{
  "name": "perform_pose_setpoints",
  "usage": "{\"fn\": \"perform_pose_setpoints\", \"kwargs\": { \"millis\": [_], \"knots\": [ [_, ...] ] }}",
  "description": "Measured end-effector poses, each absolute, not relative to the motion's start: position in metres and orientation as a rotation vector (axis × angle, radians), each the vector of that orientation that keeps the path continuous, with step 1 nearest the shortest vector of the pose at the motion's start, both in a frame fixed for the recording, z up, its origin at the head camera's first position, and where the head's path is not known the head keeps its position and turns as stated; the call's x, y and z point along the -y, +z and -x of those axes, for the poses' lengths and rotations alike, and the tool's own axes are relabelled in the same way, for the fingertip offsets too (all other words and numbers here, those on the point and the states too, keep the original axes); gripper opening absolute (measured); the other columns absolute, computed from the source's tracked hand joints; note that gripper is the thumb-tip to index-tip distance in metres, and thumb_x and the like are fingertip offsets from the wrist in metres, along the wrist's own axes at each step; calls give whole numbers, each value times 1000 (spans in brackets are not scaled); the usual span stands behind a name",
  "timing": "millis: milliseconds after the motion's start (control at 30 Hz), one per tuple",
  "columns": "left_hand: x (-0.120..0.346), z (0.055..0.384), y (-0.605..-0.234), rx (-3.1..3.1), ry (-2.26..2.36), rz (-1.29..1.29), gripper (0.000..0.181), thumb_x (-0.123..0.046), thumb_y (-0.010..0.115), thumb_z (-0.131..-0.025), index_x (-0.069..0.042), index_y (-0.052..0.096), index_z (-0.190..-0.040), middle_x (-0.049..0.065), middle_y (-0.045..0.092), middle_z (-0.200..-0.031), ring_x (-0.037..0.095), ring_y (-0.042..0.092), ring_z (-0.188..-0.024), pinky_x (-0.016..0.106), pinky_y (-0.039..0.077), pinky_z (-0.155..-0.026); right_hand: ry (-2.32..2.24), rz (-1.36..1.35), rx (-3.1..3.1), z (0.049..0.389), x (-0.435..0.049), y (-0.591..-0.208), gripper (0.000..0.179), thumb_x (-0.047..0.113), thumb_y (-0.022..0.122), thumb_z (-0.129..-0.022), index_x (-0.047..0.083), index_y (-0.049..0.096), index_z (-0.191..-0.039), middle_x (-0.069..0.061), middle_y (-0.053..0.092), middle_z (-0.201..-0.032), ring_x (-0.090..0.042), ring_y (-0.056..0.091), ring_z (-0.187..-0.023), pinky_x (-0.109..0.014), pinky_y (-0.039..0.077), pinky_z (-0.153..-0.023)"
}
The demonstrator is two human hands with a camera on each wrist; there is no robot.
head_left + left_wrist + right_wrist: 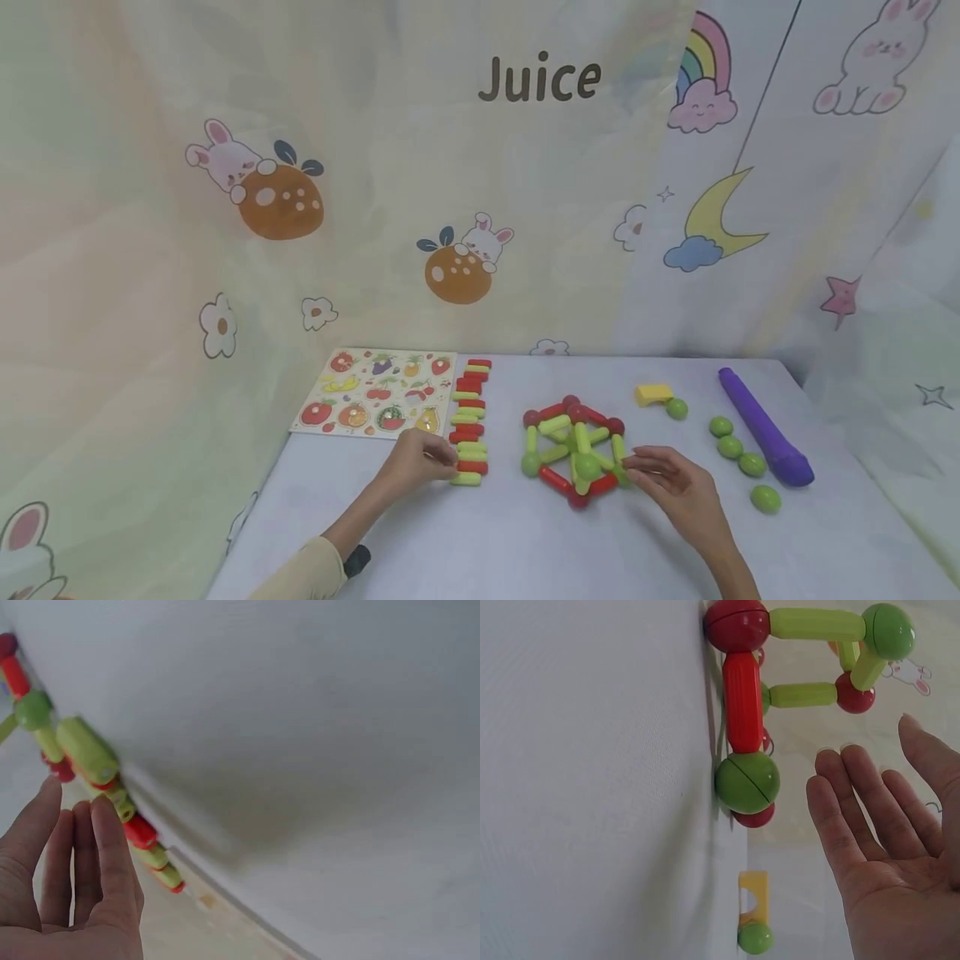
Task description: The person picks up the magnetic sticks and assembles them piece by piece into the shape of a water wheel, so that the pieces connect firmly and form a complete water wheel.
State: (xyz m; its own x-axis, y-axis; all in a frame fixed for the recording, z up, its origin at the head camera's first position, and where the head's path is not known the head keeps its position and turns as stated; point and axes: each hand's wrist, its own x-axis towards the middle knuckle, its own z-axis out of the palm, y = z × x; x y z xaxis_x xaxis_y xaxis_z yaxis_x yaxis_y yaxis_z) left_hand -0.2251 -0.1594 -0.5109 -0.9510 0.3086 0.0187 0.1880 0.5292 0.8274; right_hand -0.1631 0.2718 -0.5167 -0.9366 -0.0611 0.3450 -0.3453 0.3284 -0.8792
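The left hand (417, 457), grip spread, was at the near end of a column of red and yellow-green rods (471, 412) beside a fruit puzzle board (405, 406). The right hand (682, 496), grip also spread, was just beside a ball-and-rod frame (587, 467), which stood mid-counter (502, 550), left of green balls (731, 447).

Rods (468, 428) are red or yellow-green — stick (761, 425) purple.
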Motion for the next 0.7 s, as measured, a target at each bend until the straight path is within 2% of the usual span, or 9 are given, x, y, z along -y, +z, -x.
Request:
{"fn": "perform_pose_setpoints", "kwargs": {
  "millis": [167, 300, 500, 700],
  "knots": [
    [157, 218, -534, -2679, 1351, -544, 15, -8, 92, -85, -10, 84, -97, -7, 76, -89, 11, 68, -81, 21, 59, -74, 1628, -302, 2375, 161, -272, -520, 32, -2, 78, -96, -4, 68, -126, -20, 79, -113, -7, 76, -103, -20, 60, -87],
    [151, 211, -537, -2734, 1288, -577, 14, -3, 91, -85, -10, 83, -95, -7, 73, -89, 9, 64, -80, 21, 57, -73, 1625, -284, 2384, 158, -273, -523, 32, -1, 78, -97, -6, 67, -127, -20, 79, -113, -5, 76, -103, -19, 60, -86],
    [140, 203, -512, -2731, 1358, -528, 13, -7, 91, -86, -12, 85, -95, -5, 78, -90, 10, 69, -82, 20, 58, -73, 1606, -315, 2363, 161, -276, -525, 30, -4, 77, -96, -7, 67, -125, -20, 79, -111, -4, 75, -102, -20, 61, -86],
    [111, 212, -491, -2488, 1650, -487, 15, -10, 89, -89, -6, 84, -103, 3, 80, -99, 14, 75, -89, 25, 63, -79, 1598, -299, 2370, 165, -277, -524, 31, -1, 77, -97, -6, 67, -127, -17, 79, -112, -3, 75, -103, -20, 60, -88]
  ]
}}
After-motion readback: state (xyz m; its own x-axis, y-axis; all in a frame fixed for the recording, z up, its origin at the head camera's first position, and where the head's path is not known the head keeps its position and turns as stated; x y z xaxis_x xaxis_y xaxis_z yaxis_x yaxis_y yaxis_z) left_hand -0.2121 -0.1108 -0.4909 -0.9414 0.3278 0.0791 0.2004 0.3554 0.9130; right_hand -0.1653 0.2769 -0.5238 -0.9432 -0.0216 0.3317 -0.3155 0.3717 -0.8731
